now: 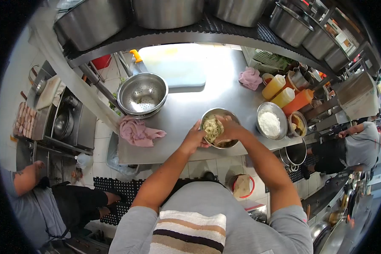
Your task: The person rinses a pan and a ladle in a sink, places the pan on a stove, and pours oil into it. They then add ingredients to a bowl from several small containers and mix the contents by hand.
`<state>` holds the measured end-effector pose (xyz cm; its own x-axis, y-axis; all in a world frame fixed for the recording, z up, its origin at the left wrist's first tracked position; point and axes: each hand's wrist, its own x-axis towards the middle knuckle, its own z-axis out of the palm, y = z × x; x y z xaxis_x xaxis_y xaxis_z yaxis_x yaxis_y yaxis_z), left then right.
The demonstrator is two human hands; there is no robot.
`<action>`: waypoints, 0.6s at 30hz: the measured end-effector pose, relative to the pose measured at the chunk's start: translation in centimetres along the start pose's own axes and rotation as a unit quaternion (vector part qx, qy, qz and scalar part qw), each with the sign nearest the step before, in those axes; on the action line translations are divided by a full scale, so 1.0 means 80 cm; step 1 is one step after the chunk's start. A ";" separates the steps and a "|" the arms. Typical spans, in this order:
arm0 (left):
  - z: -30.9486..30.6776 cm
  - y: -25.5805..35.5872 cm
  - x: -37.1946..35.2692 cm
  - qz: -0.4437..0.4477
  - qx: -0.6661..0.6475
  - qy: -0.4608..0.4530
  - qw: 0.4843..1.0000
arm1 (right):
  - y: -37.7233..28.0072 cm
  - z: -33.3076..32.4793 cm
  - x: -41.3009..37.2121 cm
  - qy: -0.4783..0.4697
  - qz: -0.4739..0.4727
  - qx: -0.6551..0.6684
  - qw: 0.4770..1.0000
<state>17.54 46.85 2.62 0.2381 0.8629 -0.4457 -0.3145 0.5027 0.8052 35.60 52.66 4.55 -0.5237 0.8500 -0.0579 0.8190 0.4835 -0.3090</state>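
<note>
Near the front edge of the steel table stands a metal mixing bowl [235, 115] with a pale green-yellow shredded mixture [211, 126] in it. My left hand [194, 137] grips the bowl's left side, fingers curled around the rim. Inside the bowl, my right hand [230, 128] reaches in from the right, its fingers closed into the shreds and partly hidden by them. A bowl of white powder [269, 122] sits to the right of my right hand. Left of my hands, a pink cloth [139, 132] lies crumpled by a metal colander [142, 94].
A cutting board [171, 67] and an orange-handled knife [136, 56] lie at the back left. Squeeze bottles [283, 97] crowd the right side. Large pots [167, 12] stand on an overhead shelf. People work at left [34, 207] and right [360, 146].
</note>
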 end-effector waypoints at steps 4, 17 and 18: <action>0.001 0.001 0.005 -0.010 0.049 0.023 0.998 | -0.006 0.033 0.015 -0.129 0.124 0.117 0.977; -0.002 0.004 -0.001 0.007 0.016 0.005 1.000 | 0.007 0.018 -0.001 -0.046 -0.021 0.024 0.998; 0.000 0.002 -0.001 0.003 0.018 0.009 1.000 | 0.017 0.044 -0.001 0.030 -0.043 0.004 0.999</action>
<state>17.48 46.85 2.81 0.2194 0.8671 -0.4473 -0.2831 0.4953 0.8213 35.95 52.54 0.82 -0.5776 0.8159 0.0258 0.7692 0.5546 -0.3174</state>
